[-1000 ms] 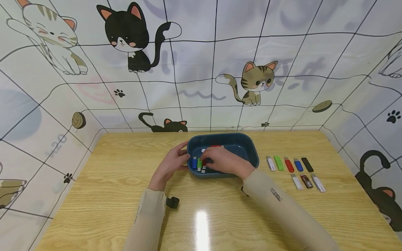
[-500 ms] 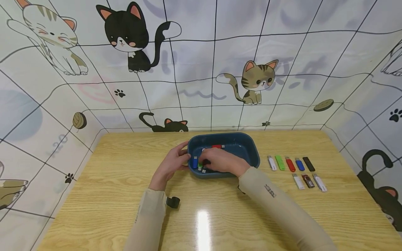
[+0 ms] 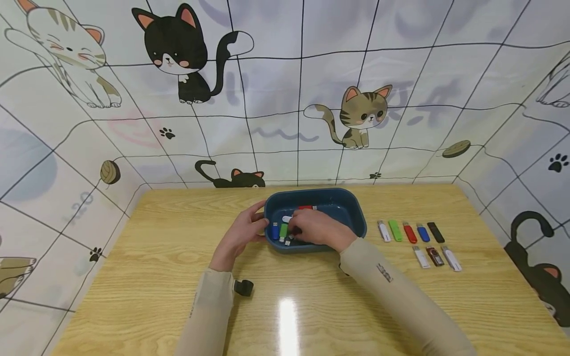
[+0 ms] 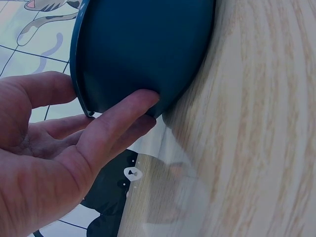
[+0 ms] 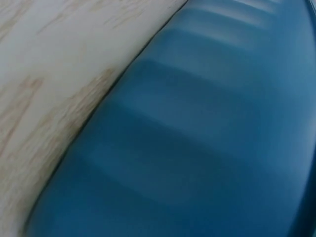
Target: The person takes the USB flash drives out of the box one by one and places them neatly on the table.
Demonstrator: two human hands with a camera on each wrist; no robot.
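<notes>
A dark blue plastic bin (image 3: 347,212) stands at the table's far side, with several USB sticks inside. Among these are a blue USB stick (image 3: 275,231), a green USB stick (image 3: 283,230), a white one at the left and a red one near the back wall. My left hand (image 3: 242,230) rests its extended fingers on the bin's left end; in the left wrist view, fingertips (image 4: 145,101) press the outer wall. My right hand (image 3: 318,228) reaches into the bin, fingers bent down beside the green stick. Its fingertips are partly hidden, so whether they hold anything is unclear.
Right of the bin, several USB sticks lie in two rows on the wooden table (image 3: 147,277), including a red USB stick (image 3: 410,233) and a black USB stick (image 3: 435,232). A cat-print sheet (image 3: 276,89) hangs behind and at both sides.
Inside the bin my right hand's fingers shift left over the green stick, then back slightly right, uncovering it and the white stick. The left hand stays at the bin's end.
</notes>
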